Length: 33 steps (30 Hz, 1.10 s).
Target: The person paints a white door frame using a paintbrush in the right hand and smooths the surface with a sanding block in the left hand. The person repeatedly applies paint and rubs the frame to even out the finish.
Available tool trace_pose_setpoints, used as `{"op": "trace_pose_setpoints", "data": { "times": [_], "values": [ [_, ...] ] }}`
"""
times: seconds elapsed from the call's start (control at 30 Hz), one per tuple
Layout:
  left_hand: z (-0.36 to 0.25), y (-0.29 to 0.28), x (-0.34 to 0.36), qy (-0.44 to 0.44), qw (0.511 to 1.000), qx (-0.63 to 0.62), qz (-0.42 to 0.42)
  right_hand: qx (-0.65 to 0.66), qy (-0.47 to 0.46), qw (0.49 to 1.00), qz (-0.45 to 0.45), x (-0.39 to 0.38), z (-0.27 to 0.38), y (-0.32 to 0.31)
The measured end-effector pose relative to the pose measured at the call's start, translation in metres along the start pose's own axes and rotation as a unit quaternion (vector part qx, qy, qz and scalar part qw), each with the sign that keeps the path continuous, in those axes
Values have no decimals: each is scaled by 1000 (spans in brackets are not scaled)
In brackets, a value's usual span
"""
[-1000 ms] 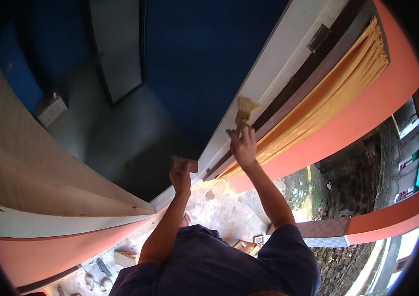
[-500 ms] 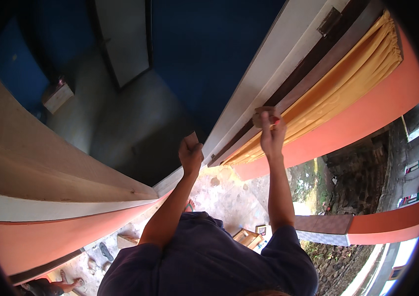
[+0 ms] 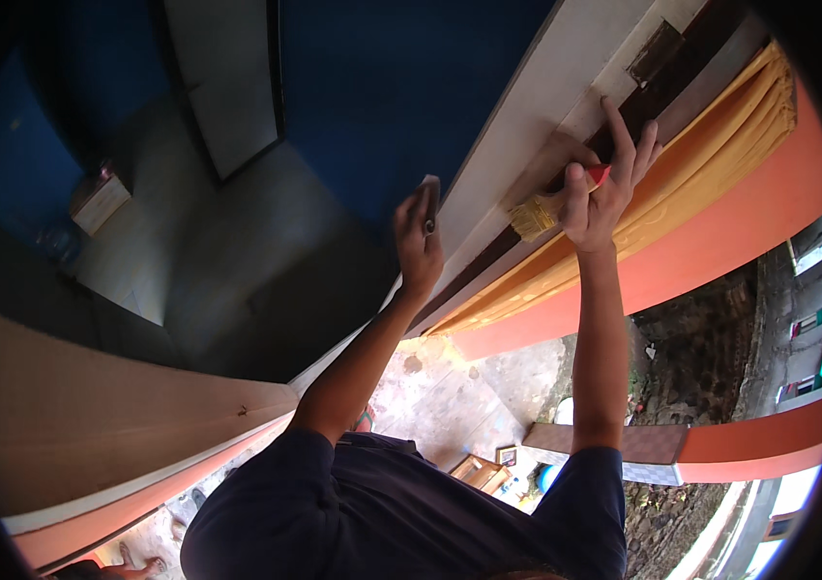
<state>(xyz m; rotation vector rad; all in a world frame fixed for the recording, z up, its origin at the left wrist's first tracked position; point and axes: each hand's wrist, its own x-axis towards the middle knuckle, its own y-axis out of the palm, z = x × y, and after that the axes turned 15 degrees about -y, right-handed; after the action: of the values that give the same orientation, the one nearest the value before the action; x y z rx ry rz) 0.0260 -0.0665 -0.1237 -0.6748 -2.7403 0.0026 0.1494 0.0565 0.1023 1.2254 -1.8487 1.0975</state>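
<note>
My right hand (image 3: 604, 198) grips a paintbrush (image 3: 535, 217) with pale yellowish bristles and a red handle end. Its bristles point left, over the dark brown strip of the frame (image 3: 566, 184). The index finger is stretched up against the white part of the frame, and the other fingers are spread. In my left hand (image 3: 420, 242), closed fingers hold a small flat brownish piece (image 3: 431, 184), its kind unclear. That hand is beside the white frame's left edge, before the dark doorway.
A yellow curtain (image 3: 662, 184) hangs right of the frame, beside an orange-pink wall (image 3: 720, 222). Inside the dark blue room stands a box (image 3: 100, 203). A metal plate (image 3: 658, 53) sits high on the frame. Behind me are a wooden item (image 3: 481, 474) and someone's feet (image 3: 145, 565).
Both my hands have moved up and to the right along the frame. My right fingers have spread, with the index finger now on the white surface. The brush shows more clearly.
</note>
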Motion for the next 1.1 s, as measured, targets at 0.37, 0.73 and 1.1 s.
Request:
{"op": "trace_pose_setpoints", "data": {
  "times": [0.37, 0.73, 1.1],
  "values": [
    [104, 73, -70, 42, 998, -39, 28, -37, -4, 998, 54, -1, 2, 8],
    [15, 70, 0, 161, 987, 15, 1, -107, -45, 992, 46, -2, 0, 10],
    [13, 82, -15, 175, 983, -60, 6, -110, -56, 992, 21, -3, 1, 16]
  ]
}}
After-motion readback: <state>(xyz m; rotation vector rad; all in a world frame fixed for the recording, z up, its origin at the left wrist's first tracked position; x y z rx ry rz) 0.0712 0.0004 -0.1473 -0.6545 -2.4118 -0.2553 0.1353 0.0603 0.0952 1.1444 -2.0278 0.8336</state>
